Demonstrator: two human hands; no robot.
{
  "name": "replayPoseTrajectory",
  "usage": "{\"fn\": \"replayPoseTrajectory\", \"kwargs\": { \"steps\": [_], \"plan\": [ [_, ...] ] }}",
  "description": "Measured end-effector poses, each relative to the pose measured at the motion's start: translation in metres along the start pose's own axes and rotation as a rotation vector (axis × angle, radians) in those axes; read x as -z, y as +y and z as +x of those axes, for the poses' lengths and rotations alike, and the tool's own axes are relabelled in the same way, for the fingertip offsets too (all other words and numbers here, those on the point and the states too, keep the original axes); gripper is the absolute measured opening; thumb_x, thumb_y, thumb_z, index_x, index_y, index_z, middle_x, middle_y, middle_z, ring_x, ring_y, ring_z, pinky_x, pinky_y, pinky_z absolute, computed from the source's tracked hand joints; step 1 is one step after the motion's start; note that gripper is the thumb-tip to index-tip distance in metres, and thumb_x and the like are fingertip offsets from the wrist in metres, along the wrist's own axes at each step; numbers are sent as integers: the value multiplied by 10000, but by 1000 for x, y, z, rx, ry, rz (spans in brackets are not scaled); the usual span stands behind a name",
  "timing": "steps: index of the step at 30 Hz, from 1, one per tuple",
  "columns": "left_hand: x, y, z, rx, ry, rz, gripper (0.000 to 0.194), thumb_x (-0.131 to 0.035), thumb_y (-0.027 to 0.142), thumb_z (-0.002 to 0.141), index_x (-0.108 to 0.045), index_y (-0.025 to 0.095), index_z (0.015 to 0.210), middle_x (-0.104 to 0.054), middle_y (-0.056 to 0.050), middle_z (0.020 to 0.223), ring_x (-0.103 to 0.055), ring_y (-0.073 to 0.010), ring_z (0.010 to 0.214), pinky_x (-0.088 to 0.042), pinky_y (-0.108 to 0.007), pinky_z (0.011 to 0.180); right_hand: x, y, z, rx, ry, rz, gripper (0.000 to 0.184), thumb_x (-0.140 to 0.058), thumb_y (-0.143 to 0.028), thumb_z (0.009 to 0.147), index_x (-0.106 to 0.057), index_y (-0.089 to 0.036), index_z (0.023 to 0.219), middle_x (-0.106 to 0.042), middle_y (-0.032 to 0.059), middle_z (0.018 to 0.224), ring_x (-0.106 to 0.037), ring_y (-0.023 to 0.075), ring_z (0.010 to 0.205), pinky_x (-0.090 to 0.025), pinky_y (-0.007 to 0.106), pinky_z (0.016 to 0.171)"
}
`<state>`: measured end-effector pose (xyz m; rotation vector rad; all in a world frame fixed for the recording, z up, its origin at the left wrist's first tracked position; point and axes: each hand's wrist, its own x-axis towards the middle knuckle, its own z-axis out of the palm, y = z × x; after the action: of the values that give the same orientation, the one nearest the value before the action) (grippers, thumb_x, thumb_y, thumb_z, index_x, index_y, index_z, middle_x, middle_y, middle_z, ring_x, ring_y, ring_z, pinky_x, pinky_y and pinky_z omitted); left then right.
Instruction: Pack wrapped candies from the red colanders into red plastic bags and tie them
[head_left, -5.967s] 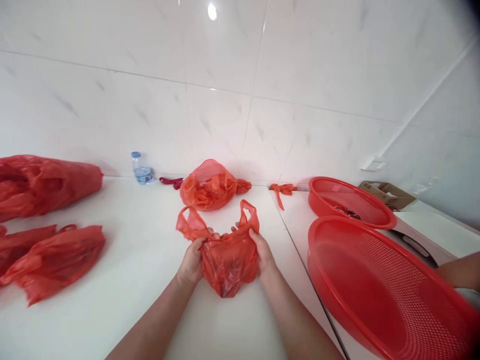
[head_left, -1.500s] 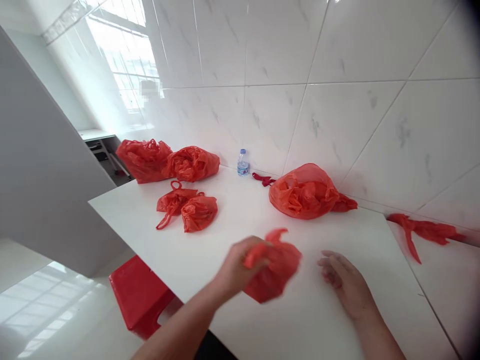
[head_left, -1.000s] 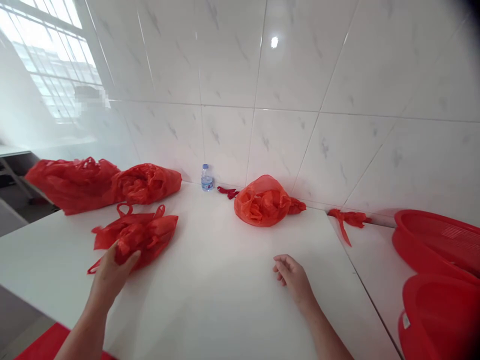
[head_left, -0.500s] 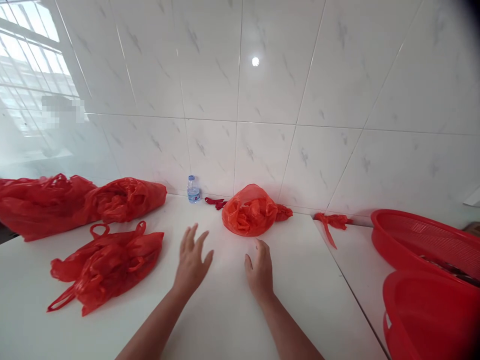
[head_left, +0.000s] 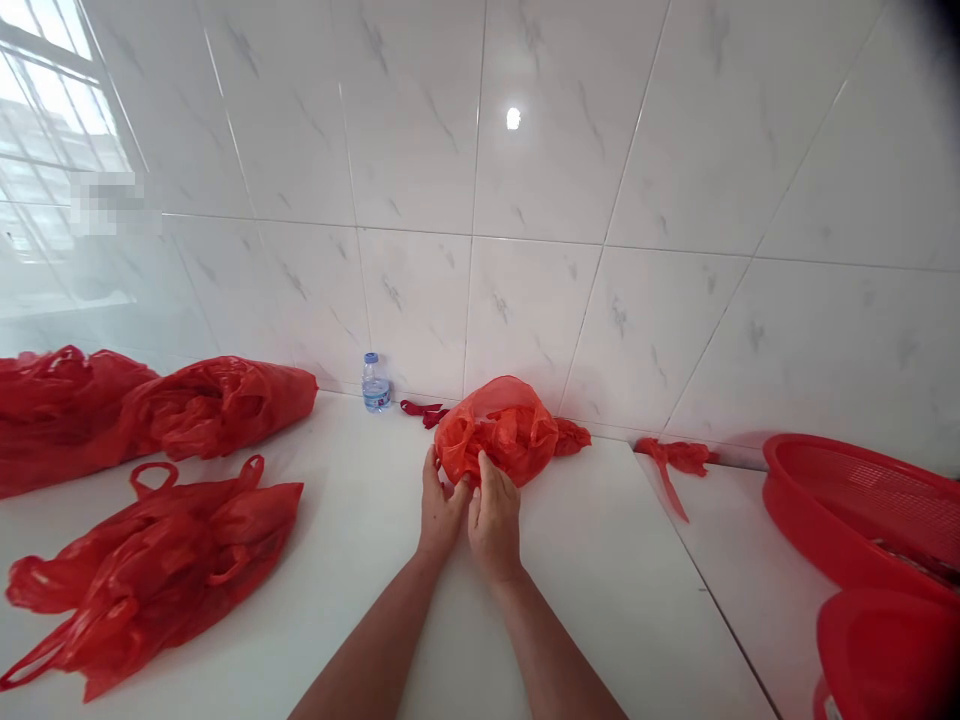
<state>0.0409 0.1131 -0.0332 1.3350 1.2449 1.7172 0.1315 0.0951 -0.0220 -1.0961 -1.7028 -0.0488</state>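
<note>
Both of my hands are at a round, open red plastic bag (head_left: pixel 517 440) near the tiled wall, which has crumpled red plastic inside. My left hand (head_left: pixel 440 518) grips its lower left edge between thumb and fingers; some fingertips are hidden behind the plastic. Close beside it, my right hand (head_left: pixel 496 520) holds the near rim, with its fingers bent over the plastic. A smaller crumpled red bag (head_left: pixel 573 437) lies against the right side of the round one. To the left, a dark red strip (head_left: pixel 424 410) lies by the wall.
A small water bottle (head_left: pixel 376 388) stands against the wall. At left are a flattened red bag with handles (head_left: pixel 172 560) and stuffed red bags (head_left: pixel 225 400). A knotted red bag (head_left: pixel 679 457), a red mesh basket (head_left: pixel 810 520) and another red container (head_left: pixel 885 640) are at right.
My hands have moved forward and closer together, from above the tabletop to the round bag, and have taken hold of its near edge. The view has shifted slightly.
</note>
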Motion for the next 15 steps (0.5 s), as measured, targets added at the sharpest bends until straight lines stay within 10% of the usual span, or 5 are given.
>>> {"fn": "replayPoseTrajectory", "kwargs": {
  "steps": [6, 15],
  "plan": [
    [1, 1, 5, 83, -11, 31, 558, -468, 167, 848, -320, 289, 1373, -469, -70, 1364, -519, -198, 1163, -457, -340, 937, -9, 20, 8, -493, -76, 455, 219, -570, -284, 798, -685, -207, 968, -658, 74, 918, -538, 248, 946, -380, 433, 931],
    [0, -5, 8, -29, 123, 291, 819, -613, 315, 794, -132, 266, 1454, -270, -132, 1487, -367, -276, 1314, -413, -437, 999, 9, 61, 16, -950, 64, 1182, 101, -571, -309, 712, -588, -219, 755, -630, -11, 739, -604, 161, 769, -491, 313, 737]
  ]
}}
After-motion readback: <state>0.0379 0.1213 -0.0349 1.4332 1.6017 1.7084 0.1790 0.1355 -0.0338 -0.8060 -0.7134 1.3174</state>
